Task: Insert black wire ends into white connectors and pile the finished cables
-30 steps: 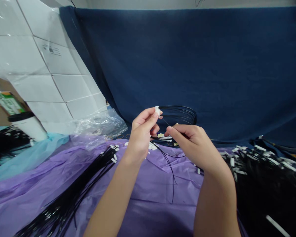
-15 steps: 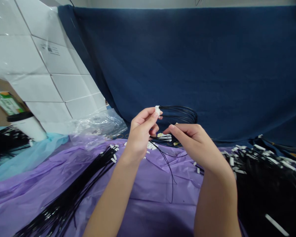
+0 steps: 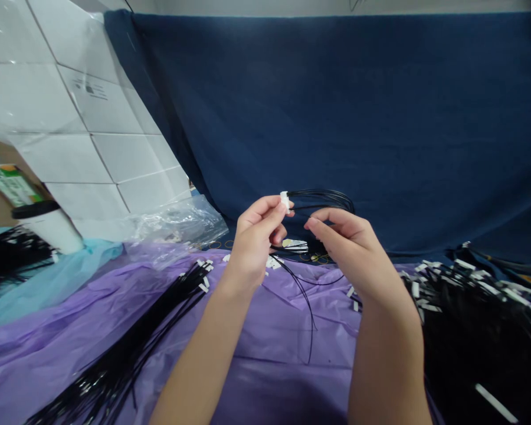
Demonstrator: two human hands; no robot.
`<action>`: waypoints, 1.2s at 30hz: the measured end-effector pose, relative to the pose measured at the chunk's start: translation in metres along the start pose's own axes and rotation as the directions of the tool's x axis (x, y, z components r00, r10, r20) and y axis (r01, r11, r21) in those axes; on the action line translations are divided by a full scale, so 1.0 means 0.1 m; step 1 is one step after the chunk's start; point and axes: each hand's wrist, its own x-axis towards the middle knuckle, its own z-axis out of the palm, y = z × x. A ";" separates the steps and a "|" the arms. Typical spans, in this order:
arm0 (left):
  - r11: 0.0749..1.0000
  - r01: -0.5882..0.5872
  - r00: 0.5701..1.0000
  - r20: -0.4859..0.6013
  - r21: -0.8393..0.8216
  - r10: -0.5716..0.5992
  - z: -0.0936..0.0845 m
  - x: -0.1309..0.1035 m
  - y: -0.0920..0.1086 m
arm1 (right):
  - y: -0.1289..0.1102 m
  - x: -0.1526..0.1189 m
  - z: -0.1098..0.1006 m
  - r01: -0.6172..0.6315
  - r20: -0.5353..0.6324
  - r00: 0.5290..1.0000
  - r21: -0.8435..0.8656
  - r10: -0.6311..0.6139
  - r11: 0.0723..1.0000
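Between thumb and forefinger, my left hand (image 3: 255, 236) pinches a white plastic connector (image 3: 285, 202). Black wires (image 3: 325, 196) run from the connector's right side and loop round behind my right hand. Below my left hand, a few loose black wire ends (image 3: 304, 295) dangle over the purple sheet. To the right of the connector, my right hand (image 3: 349, 242) has its thumb and forefinger pressed together. A thin wire trails near its underside, but whether the fingertips grip it is hard to make out.
A bundle of black wires with white ends (image 3: 159, 319) lies left on the purple sheet (image 3: 287, 378). Another large pile of wires (image 3: 478, 330) is at right. A lidded cup (image 3: 53, 227), clear plastic bag (image 3: 181, 221) and white boxes (image 3: 75, 153) stand left; a dark blue cloth (image 3: 336, 106) hangs behind.
My right hand has moved slightly up and right, farther from the connector, its fingers a little more curled. My left hand still holds the connector, shifted slightly right.
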 end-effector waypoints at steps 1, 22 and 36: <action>1.000 0.002 1.000 -0.016 0.002 -0.002 0.00 0.00 0.00 | -0.01 0.00 0.00 0.003 -0.001 1.000 0.010 -0.003 1.000; 0.994 -0.104 0.995 0.007 0.026 0.104 -0.01 0.02 -0.08 | 0.00 0.00 -0.04 -0.161 0.060 0.986 0.159 0.153 0.974; 0.968 -0.236 0.971 0.058 0.085 0.231 -0.02 0.03 -0.12 | -0.02 0.01 -0.08 -0.296 0.215 0.951 0.434 0.222 0.851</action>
